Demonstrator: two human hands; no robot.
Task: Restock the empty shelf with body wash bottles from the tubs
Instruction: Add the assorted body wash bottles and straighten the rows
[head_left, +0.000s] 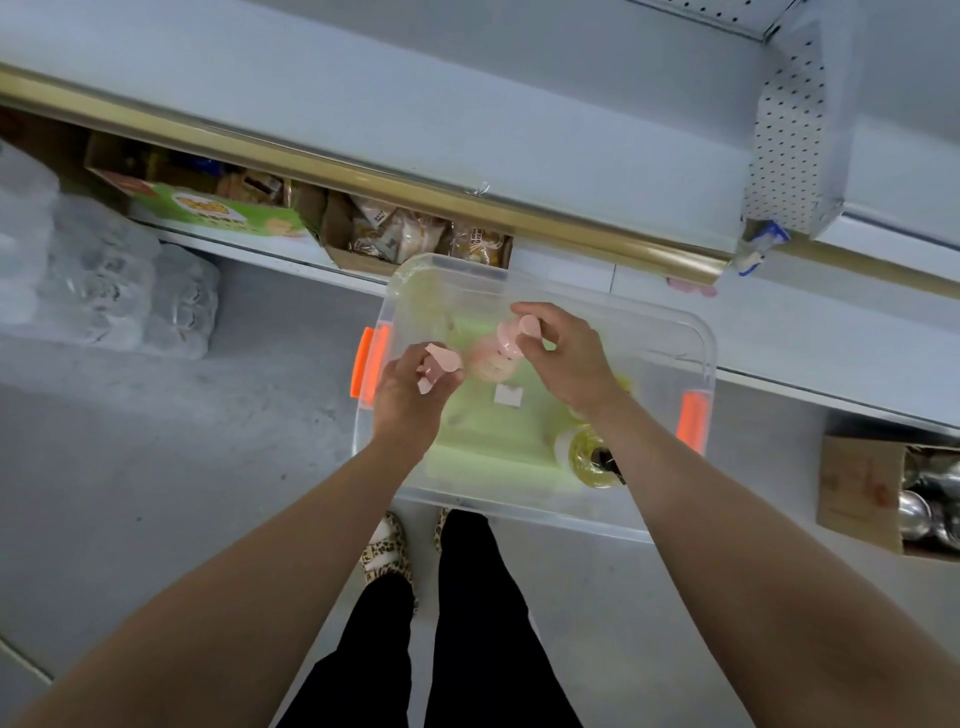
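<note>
Your left hand (410, 397) pinches the near pink bottle (440, 364) and your right hand (569, 358) the far pink bottle (493, 362), both by their pumps over the tub (707, 353), so lifting to the shelf (467, 104) one may swing, slip and drop.

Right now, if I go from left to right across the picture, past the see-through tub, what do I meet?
Plastic-wrapped packs → left orange latch → left hand gripping a pink pump top → pink bottle → right hand gripping it → right orange latch → cardboard box of silver cans.
</note>
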